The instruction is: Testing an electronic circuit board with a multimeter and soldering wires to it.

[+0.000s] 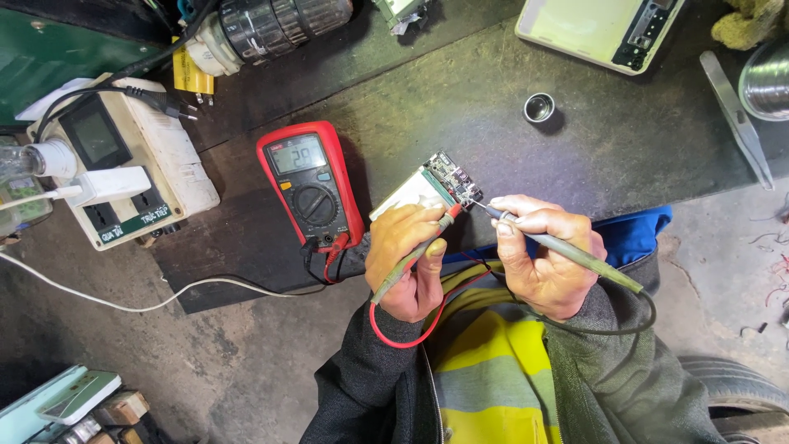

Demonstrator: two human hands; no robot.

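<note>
My left hand (pixel 404 261) holds a flat silver battery pack (pixel 412 194) with a small circuit board (pixel 453 177) at its far end, and also pinches the red test probe (pixel 421 250) against it. In my right hand (pixel 546 256) is the black test probe (pixel 567 252), its tip touching the circuit board. Both probe leads run to a red digital multimeter (pixel 310 185) lying just left of my hands, its screen lit.
A white power strip (pixel 131 156) with plugs sits at the left on the dark work mat (pixel 460 107). Farther back are a small metal cap (pixel 539 107), a white device case (pixel 596 29), plastic tweezers (pixel 735 115) and a solder spool (pixel 768 78).
</note>
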